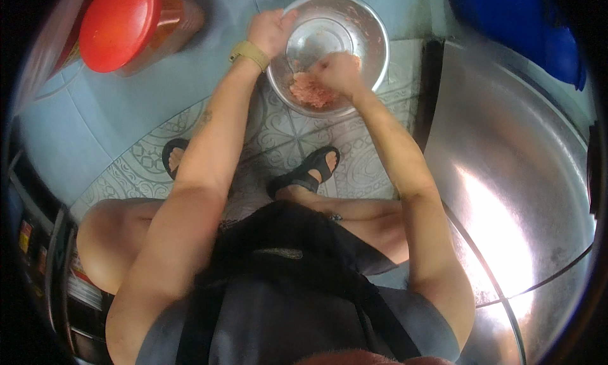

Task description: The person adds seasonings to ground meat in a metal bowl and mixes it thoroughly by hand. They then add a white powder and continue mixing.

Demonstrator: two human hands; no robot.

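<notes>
A round stainless steel bowl (375,30) stands in front of me at the top of the view. My left hand (271,31), with a yellowish watch on its wrist, grips the bowl's left rim. Inside the bowl, my right hand (338,73) is curled into a pinkish minced mass, likely ground meat (311,92). The mass lies in the near part of the bowl, and bits of it cling to the bowl's inner wall. Blur and the hand itself hide the right fingertips, so what lies between them cannot be told.
A clear plastic jar with a red lid (121,28) is at the upper left. At right stands a large shiny metal surface (503,142), with a blue plastic object (522,28) beyond it. My sandalled feet rest on patterned floor tiles (294,137). Dark shelving (59,270) is at lower left.
</notes>
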